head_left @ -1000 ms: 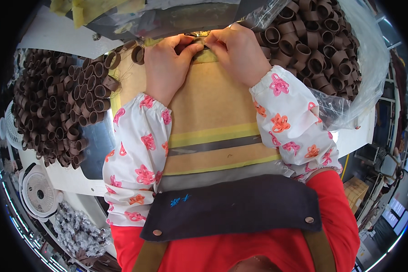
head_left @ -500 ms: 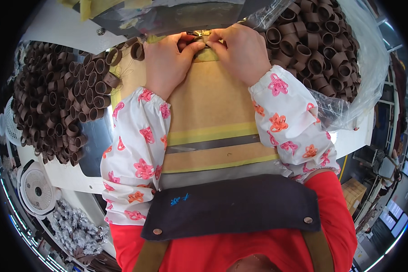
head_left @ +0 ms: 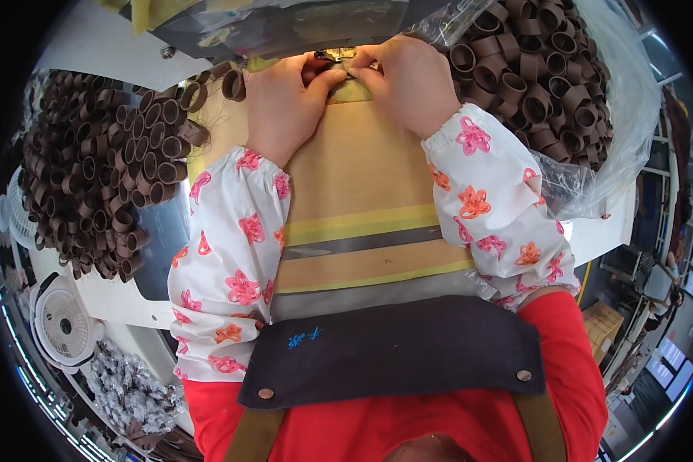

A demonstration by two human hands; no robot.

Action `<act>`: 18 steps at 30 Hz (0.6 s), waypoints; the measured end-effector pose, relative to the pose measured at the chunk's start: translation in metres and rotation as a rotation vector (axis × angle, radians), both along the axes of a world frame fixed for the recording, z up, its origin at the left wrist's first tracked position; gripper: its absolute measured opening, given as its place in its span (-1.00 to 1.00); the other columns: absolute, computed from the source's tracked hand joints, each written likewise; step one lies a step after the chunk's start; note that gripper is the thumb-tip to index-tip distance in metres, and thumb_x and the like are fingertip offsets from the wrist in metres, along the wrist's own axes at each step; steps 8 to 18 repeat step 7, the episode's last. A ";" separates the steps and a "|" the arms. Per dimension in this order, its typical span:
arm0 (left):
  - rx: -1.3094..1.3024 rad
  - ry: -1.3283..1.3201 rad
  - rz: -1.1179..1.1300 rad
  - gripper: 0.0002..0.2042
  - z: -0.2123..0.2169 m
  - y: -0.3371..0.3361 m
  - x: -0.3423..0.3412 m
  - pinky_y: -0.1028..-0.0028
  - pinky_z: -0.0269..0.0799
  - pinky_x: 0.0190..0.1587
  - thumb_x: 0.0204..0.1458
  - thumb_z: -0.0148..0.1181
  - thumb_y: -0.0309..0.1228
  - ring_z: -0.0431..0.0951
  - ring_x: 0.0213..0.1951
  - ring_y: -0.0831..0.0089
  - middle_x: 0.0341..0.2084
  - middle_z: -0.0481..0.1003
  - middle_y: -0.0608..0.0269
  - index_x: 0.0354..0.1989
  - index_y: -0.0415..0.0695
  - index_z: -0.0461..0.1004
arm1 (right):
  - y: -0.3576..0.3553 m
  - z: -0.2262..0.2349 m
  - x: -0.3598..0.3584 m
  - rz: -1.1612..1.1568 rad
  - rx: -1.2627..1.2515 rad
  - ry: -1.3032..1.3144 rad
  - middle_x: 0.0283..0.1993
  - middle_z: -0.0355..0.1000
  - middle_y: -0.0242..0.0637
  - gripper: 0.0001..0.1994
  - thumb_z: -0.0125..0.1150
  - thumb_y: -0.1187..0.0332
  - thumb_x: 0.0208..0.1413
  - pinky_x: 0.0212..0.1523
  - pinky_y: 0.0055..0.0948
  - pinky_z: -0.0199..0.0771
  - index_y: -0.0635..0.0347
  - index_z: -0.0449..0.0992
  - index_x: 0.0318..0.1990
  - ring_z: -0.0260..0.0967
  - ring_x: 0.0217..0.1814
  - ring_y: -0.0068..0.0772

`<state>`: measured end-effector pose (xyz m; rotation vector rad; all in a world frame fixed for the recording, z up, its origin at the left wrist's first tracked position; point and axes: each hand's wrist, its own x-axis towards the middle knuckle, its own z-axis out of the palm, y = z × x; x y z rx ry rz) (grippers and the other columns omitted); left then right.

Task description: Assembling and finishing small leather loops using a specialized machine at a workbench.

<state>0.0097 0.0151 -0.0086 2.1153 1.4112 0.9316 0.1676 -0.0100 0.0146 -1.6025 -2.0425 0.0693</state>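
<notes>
My left hand point(head_left: 289, 104) and my right hand point(head_left: 408, 81) meet at the top of the view, fingertips pinched together on a small piece of tan fabric point(head_left: 350, 88) under the needle area of a sewing machine point(head_left: 285, 27). A long tan fabric panel point(head_left: 358, 177) with yellow and grey stripes runs from the hands toward my body. Both forearms wear white sleeve covers with pink and orange flowers point(head_left: 231, 262). The exact thing between the fingertips is partly hidden by the fingers.
A heap of brown rolled loops point(head_left: 92, 169) lies at the left. More brown loops sit in a clear plastic bag point(head_left: 593, 115) at the right. A small white fan point(head_left: 61, 327) and a pile of wrapped bits point(head_left: 127, 389) are at the lower left.
Both hands have stayed pinched at the same spot under the machine, with only slight shifts of the fingers.
</notes>
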 end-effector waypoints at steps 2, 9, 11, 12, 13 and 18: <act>-0.016 -0.021 0.003 -0.71 0.000 0.000 0.000 0.39 0.20 -0.36 -0.20 0.21 -0.18 0.46 -0.59 0.40 -0.67 0.48 0.27 -0.42 -0.17 0.52 | 0.000 0.000 0.000 0.005 -0.006 0.013 -0.60 0.34 -0.23 -0.87 0.17 0.29 -0.15 -0.50 -0.30 0.33 0.11 0.53 -0.47 0.35 -0.50 -0.22; -0.054 0.081 0.038 -0.70 0.003 0.000 -0.004 0.39 0.21 -0.22 -0.20 0.22 -0.18 0.52 -0.49 0.36 -0.61 0.51 0.21 -0.39 -0.16 0.52 | 0.000 0.000 -0.005 -0.005 -0.021 0.006 -0.53 0.39 -0.29 -0.89 0.18 0.30 -0.19 -0.43 -0.34 0.38 0.11 0.47 -0.54 0.40 -0.42 -0.27; -0.054 0.081 0.038 -0.70 0.003 0.000 -0.004 0.39 0.21 -0.22 -0.20 0.22 -0.18 0.52 -0.49 0.36 -0.61 0.51 0.21 -0.39 -0.16 0.52 | 0.000 0.000 -0.005 -0.005 -0.021 0.006 -0.53 0.39 -0.29 -0.89 0.18 0.30 -0.19 -0.43 -0.34 0.38 0.11 0.47 -0.54 0.40 -0.42 -0.27; -0.054 0.081 0.038 -0.70 0.003 0.000 -0.004 0.39 0.21 -0.22 -0.20 0.22 -0.18 0.52 -0.49 0.36 -0.61 0.51 0.21 -0.39 -0.16 0.52 | 0.000 0.000 -0.005 -0.005 -0.021 0.006 -0.53 0.39 -0.29 -0.89 0.18 0.30 -0.19 -0.43 -0.34 0.38 0.11 0.47 -0.54 0.40 -0.42 -0.27; -0.054 0.081 0.038 -0.70 0.003 0.000 -0.004 0.39 0.21 -0.22 -0.20 0.22 -0.18 0.52 -0.49 0.36 -0.61 0.51 0.21 -0.39 -0.16 0.52 | 0.000 0.000 -0.005 -0.005 -0.021 0.006 -0.53 0.39 -0.29 -0.89 0.18 0.30 -0.19 -0.43 -0.34 0.38 0.11 0.47 -0.54 0.40 -0.42 -0.27; -0.054 0.081 0.038 -0.70 0.003 0.000 -0.004 0.39 0.21 -0.22 -0.20 0.22 -0.18 0.52 -0.49 0.36 -0.61 0.51 0.21 -0.39 -0.16 0.52 | 0.000 0.000 -0.005 -0.005 -0.021 0.006 -0.53 0.39 -0.29 -0.89 0.18 0.30 -0.19 -0.43 -0.34 0.38 0.11 0.47 -0.54 0.40 -0.42 -0.27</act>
